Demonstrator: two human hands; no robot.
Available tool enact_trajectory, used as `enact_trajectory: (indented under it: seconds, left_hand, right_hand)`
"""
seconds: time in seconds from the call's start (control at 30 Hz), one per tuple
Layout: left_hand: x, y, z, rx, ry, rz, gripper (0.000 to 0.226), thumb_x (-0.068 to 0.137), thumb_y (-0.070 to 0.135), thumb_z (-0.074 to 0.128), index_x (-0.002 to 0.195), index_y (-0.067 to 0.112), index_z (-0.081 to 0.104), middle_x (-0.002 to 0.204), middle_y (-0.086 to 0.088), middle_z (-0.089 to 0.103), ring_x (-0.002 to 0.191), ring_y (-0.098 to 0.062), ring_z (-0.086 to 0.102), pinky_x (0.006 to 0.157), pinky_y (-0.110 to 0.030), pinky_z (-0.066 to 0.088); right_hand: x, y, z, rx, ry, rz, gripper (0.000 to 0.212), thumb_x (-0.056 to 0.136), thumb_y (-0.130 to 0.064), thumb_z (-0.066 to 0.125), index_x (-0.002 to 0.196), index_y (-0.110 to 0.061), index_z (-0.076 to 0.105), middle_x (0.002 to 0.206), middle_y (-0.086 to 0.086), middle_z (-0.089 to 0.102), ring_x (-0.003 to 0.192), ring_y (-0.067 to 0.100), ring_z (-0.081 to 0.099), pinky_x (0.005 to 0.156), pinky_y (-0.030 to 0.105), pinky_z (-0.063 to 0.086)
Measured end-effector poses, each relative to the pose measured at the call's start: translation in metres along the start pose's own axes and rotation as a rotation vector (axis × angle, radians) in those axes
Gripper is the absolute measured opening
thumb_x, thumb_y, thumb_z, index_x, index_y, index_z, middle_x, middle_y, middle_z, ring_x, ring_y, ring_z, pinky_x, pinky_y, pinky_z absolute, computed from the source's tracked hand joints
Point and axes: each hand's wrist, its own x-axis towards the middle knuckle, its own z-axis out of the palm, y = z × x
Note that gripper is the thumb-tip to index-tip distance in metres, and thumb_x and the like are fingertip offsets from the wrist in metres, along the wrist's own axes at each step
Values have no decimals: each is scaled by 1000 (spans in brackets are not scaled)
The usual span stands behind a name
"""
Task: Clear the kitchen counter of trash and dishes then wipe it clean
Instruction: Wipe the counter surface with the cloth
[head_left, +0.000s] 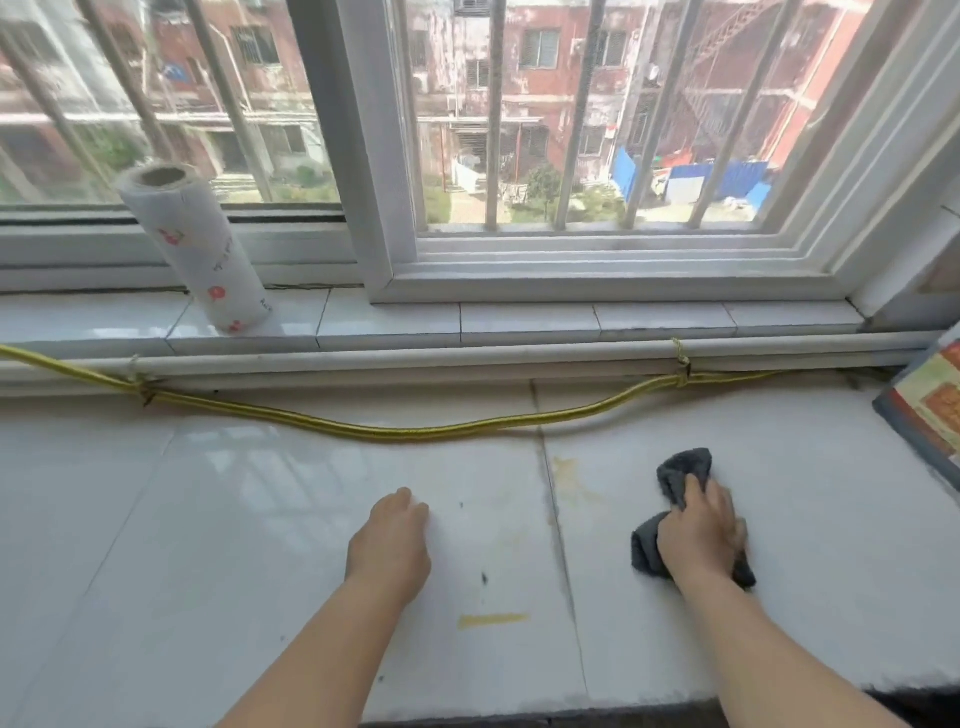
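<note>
A dark grey cleaning cloth (675, 519) lies bunched on the white tiled kitchen counter (208, 519), on the right-hand tile, pressed flat under the person's right hand (698, 535). The fingers are closed down over the cloth, gripping it against the tile; folds of it stick out beyond the fingertips toward the window and beside the wrist.

To the left of the cloth, across a grout line, the dirt shows. A pale yellowish stain (569, 480) sits just beside the seam, left of the cloth and a little farther from the person. A short yellow streak (491, 619) lies nearer the front edge, its long axis running left to right, between the two forearms. A few dark specks (484, 578) sit above it. So the marks lie to the left of the gripping hand, and the right hand with the cloth is the one placed to reach them by sweeping leftward.

The left hand (392, 545) rests on the left tile, fingers loosely curled under, holding nothing, touching the surface as if bracing.

No dishes or trash are visible on the counter, so the wiping stage seems under way. Behind, a yellow braided hose (415, 431) runs along the back, tied to a white pipe (467, 356). A patterned paper towel roll (208, 260) stands on the window sill (519, 317), leaning against the window frame.
</note>
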Motion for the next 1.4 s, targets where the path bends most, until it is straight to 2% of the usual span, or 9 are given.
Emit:
enact_trajectory:
  seconds: [0.27,0.4,0.53,0.67,0.77,0.87,1.1,1.27,1.4]
  left_hand:
    - [-4,15,-3,-79,-15,-127,50,90,-1,34,137,16,43,152,2,25,140,-14,26,102,-30,40]
    - [-3,22,0,-122,-5,-183,54,92,2,33,143,18,38,159,5,15,145,-13,18,106,-30,36]
    - [-6,27,4,-151,-13,-225,61,93,1,29,151,20,23,161,6,5,148,-11,7,113,-29,28]
    - [-9,33,5,-150,-5,-260,62,94,1,27,153,20,17,161,8,-1,149,-11,0,113,-27,26]
    - [-6,34,2,-178,-9,-285,61,95,2,29,152,20,20,161,8,2,148,-10,3,113,-28,27]
    - [-4,32,-3,-219,-17,-296,58,95,1,30,150,18,28,160,5,10,147,-12,11,115,-30,25]
    - [-6,26,6,-418,30,-325,48,97,7,34,143,15,41,159,2,21,145,-16,21,114,-28,22]
    - [-35,18,20,-477,257,-502,48,96,5,34,140,19,46,147,2,44,133,-20,43,105,-28,34]
    - [-64,8,34,-487,311,-514,49,98,5,31,143,19,43,154,4,33,141,-15,31,111,-27,28]
  right_hand:
    - [-32,-84,31,-38,-299,-759,60,89,-12,26,149,-18,29,160,0,13,148,16,7,119,34,-3]
    - [-67,-84,39,135,-447,-1099,70,78,-19,15,138,-11,50,152,5,36,143,25,28,116,32,0]
    - [-15,-55,29,220,-204,-810,59,76,-13,27,123,-7,63,135,10,55,121,33,52,110,38,31]
    - [31,-52,17,31,-166,-533,56,85,-1,43,140,-12,44,148,6,38,135,24,32,116,38,16]
    - [20,-81,21,-20,-182,-620,56,88,-7,34,143,-15,38,152,5,31,141,23,23,116,36,12]
    - [-6,-107,34,-23,-273,-906,72,76,-15,18,145,-17,35,156,4,24,145,20,15,117,35,7]
    - [-56,-106,46,35,-576,-1386,66,79,-14,26,142,-16,45,155,2,31,146,19,19,120,39,1]
    - [-30,-64,39,148,-436,-1200,53,81,-6,37,128,-13,61,142,4,51,135,27,43,114,39,16]
    - [-47,-44,34,58,-329,-988,68,78,-14,23,142,-14,45,154,4,32,145,22,24,117,31,1]
